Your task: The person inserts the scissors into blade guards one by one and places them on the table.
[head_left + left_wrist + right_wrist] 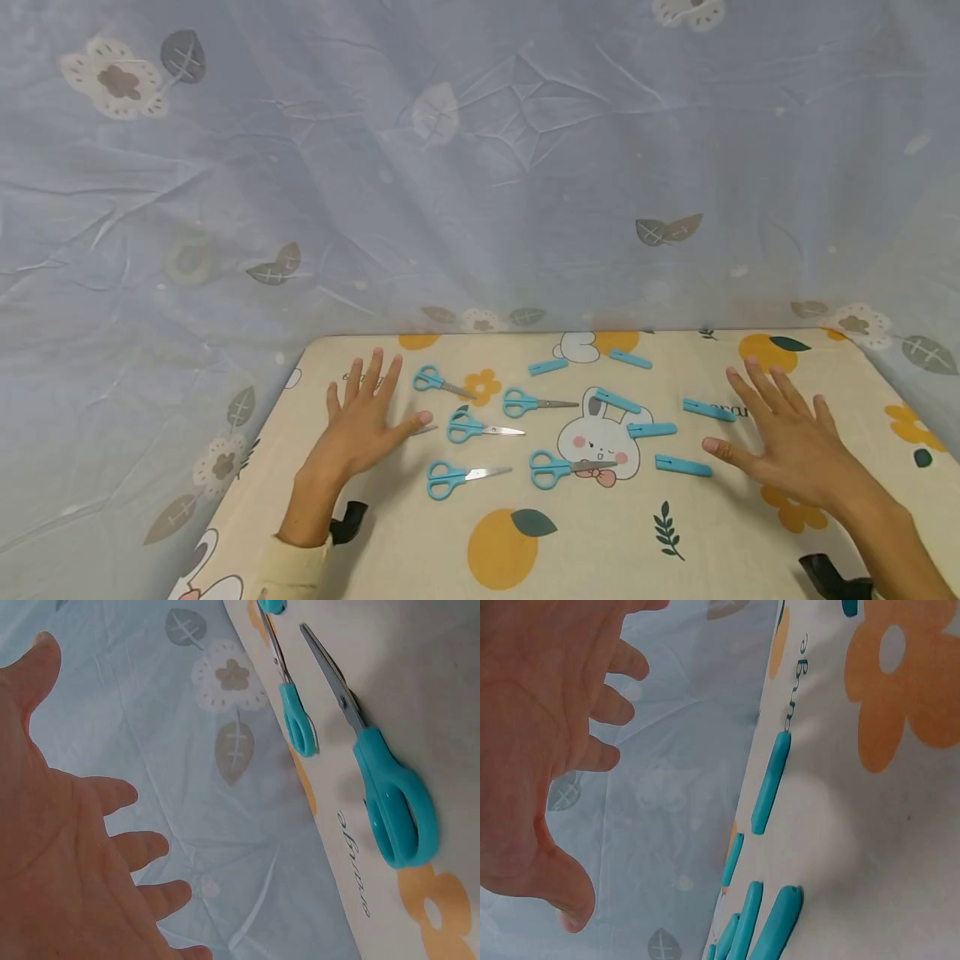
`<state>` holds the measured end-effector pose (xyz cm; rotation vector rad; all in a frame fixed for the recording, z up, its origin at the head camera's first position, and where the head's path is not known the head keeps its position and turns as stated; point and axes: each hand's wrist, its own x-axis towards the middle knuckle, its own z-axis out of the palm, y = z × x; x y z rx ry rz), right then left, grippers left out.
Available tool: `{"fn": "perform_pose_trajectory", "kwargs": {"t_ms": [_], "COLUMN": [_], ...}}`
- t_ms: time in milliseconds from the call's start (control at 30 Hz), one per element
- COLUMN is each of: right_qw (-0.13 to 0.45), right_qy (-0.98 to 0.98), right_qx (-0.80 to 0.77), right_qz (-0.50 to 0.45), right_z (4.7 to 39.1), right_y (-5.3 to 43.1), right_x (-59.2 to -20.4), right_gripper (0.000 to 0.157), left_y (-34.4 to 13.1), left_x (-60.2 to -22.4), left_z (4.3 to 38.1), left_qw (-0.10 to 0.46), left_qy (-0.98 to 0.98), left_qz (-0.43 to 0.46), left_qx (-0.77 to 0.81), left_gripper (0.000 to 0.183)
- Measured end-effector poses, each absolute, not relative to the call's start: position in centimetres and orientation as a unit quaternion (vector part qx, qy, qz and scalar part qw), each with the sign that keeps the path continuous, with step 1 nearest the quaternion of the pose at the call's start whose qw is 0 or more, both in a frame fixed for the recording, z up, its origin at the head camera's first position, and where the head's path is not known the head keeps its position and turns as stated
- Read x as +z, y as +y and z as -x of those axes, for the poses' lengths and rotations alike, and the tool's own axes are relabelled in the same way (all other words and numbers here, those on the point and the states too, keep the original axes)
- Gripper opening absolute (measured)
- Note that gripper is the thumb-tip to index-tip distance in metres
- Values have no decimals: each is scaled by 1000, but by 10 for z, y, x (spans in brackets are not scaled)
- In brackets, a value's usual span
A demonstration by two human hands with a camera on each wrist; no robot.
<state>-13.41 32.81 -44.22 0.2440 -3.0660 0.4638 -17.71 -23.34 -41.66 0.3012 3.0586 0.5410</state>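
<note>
Left hand (360, 429), right hand (791, 446): well apart, fingers spread.
Blue-handled metal scissors (459, 476): five, plus one silver blade tip (425, 430) beside the left hand.
Slim blue sheaths (652, 430): six.

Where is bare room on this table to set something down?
The widest bare patch is the near tablecloth, bordered by scissors and blue caps on its far side, the left sleeve and right forearm at the sides. Another lies between the right hand and the cloth's right edge. The middle is crowded: scissors and caps lie close together.
</note>
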Motion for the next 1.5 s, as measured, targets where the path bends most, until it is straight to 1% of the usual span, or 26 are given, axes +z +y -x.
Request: {"fn": "perform_pose_trajectory", "kwargs": {"t_ms": [333, 500, 767, 1033, 1500], "right_qw": [10, 4, -11, -22, -20], "right_qy": [-985, -983, -981, -981, -980], "right_qx": [152, 157, 166, 165, 171], "right_qz": [-87, -93, -103, -99, -103], "right_z": [133, 132, 131, 131, 130], "right_y": [321, 318, 318, 316, 310], "right_x": [-445, -445, -447, -450, -449], "right_gripper": [117, 115, 113, 114, 118], "left_y": [-221, -215, -208, -205, -195], "left_x": [-419, -420, -421, -425, -425], "left_z": [174, 172, 170, 170, 169], "left_qw": [11, 19, 16, 31, 41], "left_qy": [977, 975, 973, 972, 968], "left_qz": [-116, -126, -141, -149, -164], "left_qx": [180, 181, 182, 181, 183], "left_gripper": [106, 104, 104, 105, 104]}}
